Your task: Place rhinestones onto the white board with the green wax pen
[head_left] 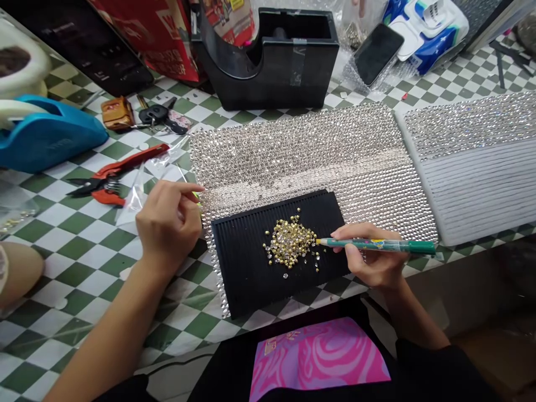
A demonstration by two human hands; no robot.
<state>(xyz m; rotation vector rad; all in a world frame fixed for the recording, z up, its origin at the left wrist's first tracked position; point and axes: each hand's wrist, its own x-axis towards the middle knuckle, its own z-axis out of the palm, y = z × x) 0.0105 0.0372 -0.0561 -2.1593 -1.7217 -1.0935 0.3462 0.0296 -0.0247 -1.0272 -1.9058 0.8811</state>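
My right grip (371,257) is pinching a green pick pencil (377,244), tip at gold-backed rhinestones (290,243) heaped on a ridged black tray (238,268); my left grip (170,223) is hanging loosely open.

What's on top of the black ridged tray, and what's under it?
The black tray holds a heap of rhinestones. Beneath it lies a rhinestone sheet, whose covered part cannot be seen.

My left hand (170,226) sits loosely curled with its forefinger (188,187) stretched forward, while my right hand (368,257) is pinched closed at the fingertips (341,233).
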